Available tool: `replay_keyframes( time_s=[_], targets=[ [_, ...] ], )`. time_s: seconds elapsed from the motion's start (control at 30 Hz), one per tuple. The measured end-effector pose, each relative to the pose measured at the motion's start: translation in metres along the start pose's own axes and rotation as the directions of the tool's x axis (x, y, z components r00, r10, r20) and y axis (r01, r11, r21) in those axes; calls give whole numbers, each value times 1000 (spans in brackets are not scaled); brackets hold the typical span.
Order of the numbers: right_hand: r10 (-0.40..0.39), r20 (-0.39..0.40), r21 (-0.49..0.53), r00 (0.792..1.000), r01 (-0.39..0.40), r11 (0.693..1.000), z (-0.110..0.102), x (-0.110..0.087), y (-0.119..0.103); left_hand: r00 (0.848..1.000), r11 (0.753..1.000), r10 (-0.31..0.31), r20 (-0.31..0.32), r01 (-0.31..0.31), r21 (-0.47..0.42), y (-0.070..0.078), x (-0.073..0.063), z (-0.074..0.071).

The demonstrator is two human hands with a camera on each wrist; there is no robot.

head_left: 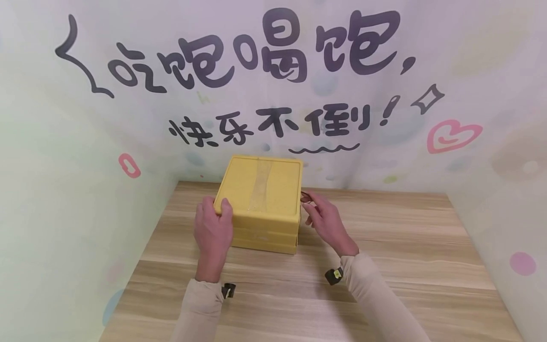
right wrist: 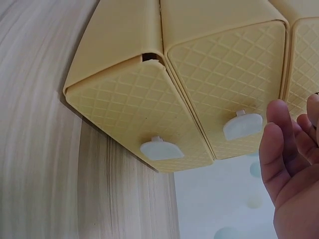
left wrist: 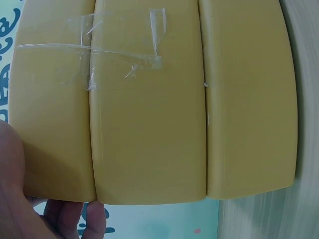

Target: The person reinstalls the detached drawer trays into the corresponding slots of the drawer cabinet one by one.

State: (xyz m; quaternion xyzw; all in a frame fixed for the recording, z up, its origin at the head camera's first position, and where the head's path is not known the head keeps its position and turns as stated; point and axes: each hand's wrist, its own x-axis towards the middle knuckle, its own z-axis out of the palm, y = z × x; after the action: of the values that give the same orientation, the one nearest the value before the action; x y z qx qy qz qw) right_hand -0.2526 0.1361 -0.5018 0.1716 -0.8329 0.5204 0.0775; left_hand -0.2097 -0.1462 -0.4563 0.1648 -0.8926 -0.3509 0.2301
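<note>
A yellow three-tier drawer box (head_left: 278, 190) stands on the table, clear tape across its top. My left hand (head_left: 213, 228) grips its front left corner, thumb on top and fingers behind the side, as the left wrist view shows. On the right side my right hand (head_left: 326, 218) pinches a small thin dark loop (head_left: 306, 196) close to the upper drawer; its exact kind I cannot tell. The right wrist view shows lattice-patterned drawer fronts with white handles (right wrist: 242, 125). My right hand's lower fingers (right wrist: 273, 154) extend beside them, while the fingertips run out of frame.
The wood-grain table (head_left: 397, 247) extends around the box. Behind it hangs a pale printed backdrop (head_left: 384, 161) with dark lettering, and similar pale sheets close off both sides. Dark wrist cameras (head_left: 333, 276) sit at both cuffs.
</note>
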Motion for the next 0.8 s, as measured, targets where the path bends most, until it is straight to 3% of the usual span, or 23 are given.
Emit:
replay_keyframes(
  time_s=[0.3,0.8],
  targets=[
    [26,11,11,1000,-26,1000,2,0,-1,1000,1000,-7,5,7,1,0,0,-1],
    [-5,22,-22,1000,5,1000,2,1,1,1000,1000,-11,10,11,7,0,1,1]
  ],
)
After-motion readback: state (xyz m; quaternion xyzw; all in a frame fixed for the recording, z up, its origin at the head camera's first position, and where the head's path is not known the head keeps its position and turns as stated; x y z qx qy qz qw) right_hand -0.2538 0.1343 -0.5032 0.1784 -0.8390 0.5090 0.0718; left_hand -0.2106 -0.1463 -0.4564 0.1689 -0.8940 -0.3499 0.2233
